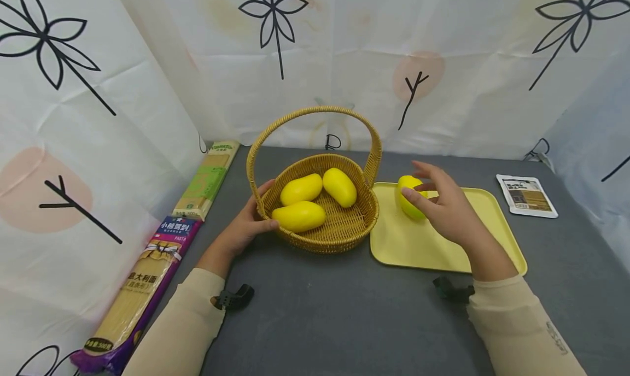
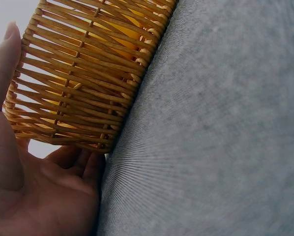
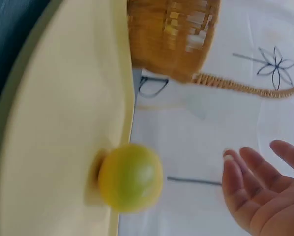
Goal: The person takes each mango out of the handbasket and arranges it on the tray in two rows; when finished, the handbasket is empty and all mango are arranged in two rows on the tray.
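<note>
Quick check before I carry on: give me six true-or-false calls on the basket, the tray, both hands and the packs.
1. Three yellow fruits lie in the wicker basket. True.
2. The left hand grips the arched handle. False: it holds the basket's side.
3. One fruit lies on the yellow tray. True.
4. The right hand pinches the tray's fruit. False: the right wrist view shows a gap.
5. The purple pack lies left of the basket. True.
6. The white packet lies on the tray. False: it lies to the tray's right.
</note>
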Action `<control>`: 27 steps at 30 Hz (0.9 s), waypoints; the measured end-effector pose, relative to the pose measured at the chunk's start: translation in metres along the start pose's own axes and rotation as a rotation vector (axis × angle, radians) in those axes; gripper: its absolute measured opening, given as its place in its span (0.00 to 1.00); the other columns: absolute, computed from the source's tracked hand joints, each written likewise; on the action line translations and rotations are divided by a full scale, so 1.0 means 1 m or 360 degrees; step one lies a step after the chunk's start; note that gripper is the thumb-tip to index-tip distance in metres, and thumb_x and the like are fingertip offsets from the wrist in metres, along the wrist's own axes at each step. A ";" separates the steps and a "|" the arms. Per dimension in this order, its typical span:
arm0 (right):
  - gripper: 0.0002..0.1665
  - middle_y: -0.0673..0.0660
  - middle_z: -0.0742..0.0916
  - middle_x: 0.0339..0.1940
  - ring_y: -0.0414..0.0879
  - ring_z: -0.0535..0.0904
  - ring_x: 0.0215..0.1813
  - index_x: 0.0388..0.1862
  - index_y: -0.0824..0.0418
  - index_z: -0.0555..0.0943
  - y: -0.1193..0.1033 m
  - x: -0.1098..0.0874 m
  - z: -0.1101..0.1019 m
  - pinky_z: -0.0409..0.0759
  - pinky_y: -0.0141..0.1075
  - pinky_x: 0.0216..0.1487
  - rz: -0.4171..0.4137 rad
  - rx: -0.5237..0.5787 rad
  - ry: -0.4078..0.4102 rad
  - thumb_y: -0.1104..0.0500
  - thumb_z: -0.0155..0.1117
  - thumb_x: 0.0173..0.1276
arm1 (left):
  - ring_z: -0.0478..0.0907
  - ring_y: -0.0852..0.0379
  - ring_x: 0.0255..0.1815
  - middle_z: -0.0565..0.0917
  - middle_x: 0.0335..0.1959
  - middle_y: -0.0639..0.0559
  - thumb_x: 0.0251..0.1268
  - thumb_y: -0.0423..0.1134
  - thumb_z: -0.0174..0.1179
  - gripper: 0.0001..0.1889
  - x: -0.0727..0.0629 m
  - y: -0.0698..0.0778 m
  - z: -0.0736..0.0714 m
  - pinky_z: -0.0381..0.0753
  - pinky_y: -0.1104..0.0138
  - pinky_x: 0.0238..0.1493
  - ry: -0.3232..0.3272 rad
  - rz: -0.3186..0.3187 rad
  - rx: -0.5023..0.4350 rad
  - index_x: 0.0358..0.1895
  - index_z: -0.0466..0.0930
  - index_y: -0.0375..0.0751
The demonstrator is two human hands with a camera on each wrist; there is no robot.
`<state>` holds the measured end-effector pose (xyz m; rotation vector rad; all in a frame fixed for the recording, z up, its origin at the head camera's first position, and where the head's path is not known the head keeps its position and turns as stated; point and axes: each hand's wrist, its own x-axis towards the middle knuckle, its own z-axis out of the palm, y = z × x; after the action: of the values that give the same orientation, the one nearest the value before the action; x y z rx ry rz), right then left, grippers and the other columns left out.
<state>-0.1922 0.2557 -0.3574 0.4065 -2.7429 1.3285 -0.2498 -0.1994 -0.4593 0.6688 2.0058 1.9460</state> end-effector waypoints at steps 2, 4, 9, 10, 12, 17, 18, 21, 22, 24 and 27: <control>0.43 0.66 0.72 0.79 0.64 0.75 0.72 0.91 0.56 0.58 -0.005 -0.001 0.005 0.74 0.64 0.62 -0.0058 0.0054 -0.0002 0.48 0.63 0.86 | 0.57 0.41 0.82 0.53 0.88 0.45 0.74 0.40 0.72 0.52 0.000 0.000 0.000 0.67 0.62 0.71 -0.0001 0.0002 0.0002 0.92 0.46 0.58; 0.41 0.65 0.74 0.77 0.62 0.76 0.70 0.90 0.56 0.61 -0.010 -0.002 0.011 0.74 0.62 0.62 -0.0119 0.0106 -0.0007 0.50 0.64 0.86 | 0.57 0.41 0.82 0.53 0.88 0.45 0.74 0.40 0.73 0.52 0.001 -0.001 -0.001 0.66 0.63 0.71 0.0000 0.0001 0.0007 0.92 0.46 0.58; 0.38 0.61 0.79 0.73 0.59 0.78 0.68 0.87 0.56 0.65 -0.019 -0.003 0.029 0.75 0.60 0.62 -0.0239 0.0200 -0.0043 0.54 0.65 0.85 | 0.57 0.41 0.82 0.53 0.88 0.45 0.74 0.41 0.73 0.52 0.002 -0.001 -0.001 0.66 0.63 0.71 -0.0003 0.0004 0.0006 0.92 0.46 0.58; 0.37 0.60 0.79 0.73 0.59 0.78 0.68 0.87 0.57 0.66 -0.021 -0.003 0.033 0.75 0.60 0.62 -0.0257 0.0222 -0.0054 0.54 0.65 0.85 | 0.57 0.41 0.82 0.53 0.88 0.45 0.75 0.41 0.73 0.52 0.002 -0.002 -0.001 0.66 0.63 0.71 -0.0005 0.0006 0.0004 0.92 0.46 0.58; 0.36 0.60 0.80 0.72 0.59 0.79 0.68 0.86 0.58 0.67 -0.023 -0.003 0.041 0.77 0.58 0.61 -0.0294 0.0276 -0.0082 0.56 0.66 0.84 | 0.56 0.41 0.82 0.53 0.88 0.45 0.75 0.40 0.72 0.52 0.002 -0.001 -0.001 0.66 0.63 0.71 -0.0007 0.0010 -0.0006 0.92 0.46 0.58; 0.37 0.58 0.79 0.71 0.58 0.78 0.68 0.84 0.58 0.68 -0.028 -0.004 0.060 0.80 0.49 0.61 -0.0391 0.0424 -0.0156 0.58 0.68 0.83 | 0.55 0.41 0.83 0.52 0.89 0.45 0.75 0.37 0.72 0.52 0.002 -0.002 -0.001 0.66 0.64 0.72 -0.0011 0.0023 -0.0043 0.92 0.46 0.56; 0.37 0.58 0.79 0.71 0.57 0.78 0.68 0.84 0.58 0.68 -0.029 -0.004 0.064 0.80 0.49 0.62 -0.0416 0.0448 -0.0165 0.57 0.68 0.82 | 0.55 0.41 0.83 0.52 0.89 0.45 0.75 0.37 0.72 0.52 0.002 -0.002 0.000 0.66 0.64 0.71 -0.0012 0.0024 -0.0050 0.92 0.46 0.55; 0.37 0.58 0.80 0.71 0.56 0.79 0.67 0.84 0.57 0.69 -0.034 -0.004 0.076 0.81 0.47 0.61 -0.0481 0.0513 -0.0186 0.55 0.70 0.81 | 0.56 0.42 0.83 0.53 0.89 0.44 0.75 0.37 0.72 0.52 0.002 -0.003 0.000 0.67 0.64 0.71 -0.0014 0.0028 -0.0060 0.92 0.46 0.55; 0.38 0.58 0.80 0.71 0.55 0.79 0.67 0.84 0.58 0.69 -0.035 -0.003 0.080 0.82 0.48 0.60 -0.0501 0.0528 -0.0198 0.54 0.71 0.81 | 0.57 0.42 0.82 0.53 0.88 0.44 0.75 0.37 0.72 0.52 0.002 -0.003 0.000 0.67 0.64 0.71 -0.0011 0.0026 -0.0061 0.92 0.46 0.56; 0.39 0.59 0.79 0.72 0.56 0.79 0.67 0.84 0.59 0.69 -0.038 -0.003 0.088 0.83 0.50 0.60 -0.0532 0.0543 -0.0228 0.53 0.72 0.80 | 0.57 0.42 0.82 0.54 0.88 0.44 0.75 0.37 0.72 0.52 0.001 -0.003 0.000 0.68 0.64 0.70 -0.0004 0.0027 -0.0064 0.92 0.47 0.56; 0.40 0.60 0.79 0.72 0.61 0.78 0.68 0.83 0.60 0.69 -0.042 -0.002 0.099 0.83 0.53 0.60 -0.0529 0.0514 -0.0279 0.52 0.73 0.79 | 0.57 0.42 0.82 0.54 0.88 0.45 0.75 0.36 0.72 0.52 -0.001 -0.003 0.001 0.67 0.64 0.71 0.0003 0.0015 -0.0052 0.91 0.47 0.57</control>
<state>-0.1739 0.1543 -0.3876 0.9942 -2.4322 1.7039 -0.2493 -0.1992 -0.4621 0.6697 1.9715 1.9809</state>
